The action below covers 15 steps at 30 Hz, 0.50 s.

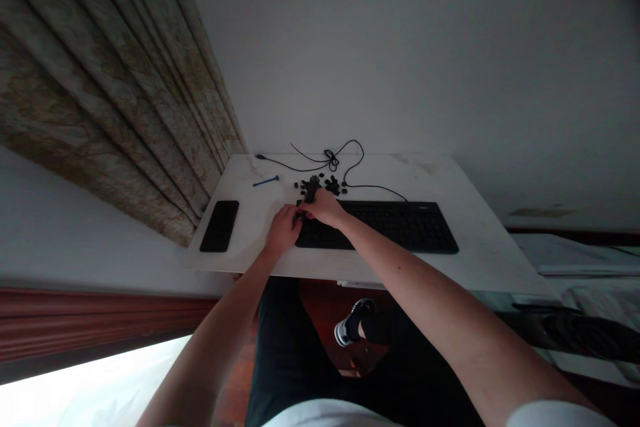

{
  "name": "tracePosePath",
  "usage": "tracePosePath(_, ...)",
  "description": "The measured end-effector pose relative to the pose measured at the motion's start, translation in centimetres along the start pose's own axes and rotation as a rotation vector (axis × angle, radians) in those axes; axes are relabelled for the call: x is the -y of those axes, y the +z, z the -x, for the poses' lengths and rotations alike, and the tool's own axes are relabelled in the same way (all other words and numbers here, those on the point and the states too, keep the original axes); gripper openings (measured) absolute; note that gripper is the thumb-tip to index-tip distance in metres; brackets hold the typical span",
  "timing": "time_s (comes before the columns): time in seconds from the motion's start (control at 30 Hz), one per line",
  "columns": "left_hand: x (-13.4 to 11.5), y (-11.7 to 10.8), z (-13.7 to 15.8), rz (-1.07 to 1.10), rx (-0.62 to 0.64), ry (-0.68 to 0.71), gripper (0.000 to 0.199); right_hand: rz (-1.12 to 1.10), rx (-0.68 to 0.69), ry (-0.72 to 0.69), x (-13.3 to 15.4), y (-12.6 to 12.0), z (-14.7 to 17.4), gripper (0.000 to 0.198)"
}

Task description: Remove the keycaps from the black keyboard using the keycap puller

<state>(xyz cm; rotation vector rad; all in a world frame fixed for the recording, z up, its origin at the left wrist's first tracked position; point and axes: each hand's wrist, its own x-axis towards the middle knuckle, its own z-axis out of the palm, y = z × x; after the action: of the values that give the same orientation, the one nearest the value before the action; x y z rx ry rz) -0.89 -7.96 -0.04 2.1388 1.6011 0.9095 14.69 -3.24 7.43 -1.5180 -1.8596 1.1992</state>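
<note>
A black keyboard [395,227] lies lengthwise on the white table. At its upper left corner, my left hand [284,227] has its fingers bent against the keyboard's left edge. My right hand [326,207] reaches over the same corner, closed, with its fingertips touching or nearly touching those of the left. A dark, brush-like object [313,188] sticks up from the right hand; its exact kind is unclear. Behind the hands lie several loose black keycaps [332,185] in a small scatter. The keys under the hands are hidden.
A black cable [380,187] runs from the keyboard to a tied bundle at the back. A small blue tool [266,181] and a black phone [219,227] lie on the left of the white table [480,240]. A patterned curtain [165,80] hangs beside it.
</note>
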Motion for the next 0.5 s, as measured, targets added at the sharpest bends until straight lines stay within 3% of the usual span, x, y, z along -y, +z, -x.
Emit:
tracePosePath(0.13, 0.1, 0.0, -0.1, 0.009, 0.006, 0.041, 0.019, -0.129, -0.045, 0.007, -0.7, 0.2, 0.3, 0.008)
tracePosePath(0.33, 0.1, 0.0, -0.2, -0.034, 0.030, 0.066, 0.016, 0.184, -0.108, -0.096, 0.5, 0.4, 0.7, 0.018)
tracePosePath(0.5, -0.1, 0.0, -0.2, -0.040, 0.039, 0.046, 0.013, -0.101, -0.181, 0.077, -0.1, 1.3, 0.3, 0.009)
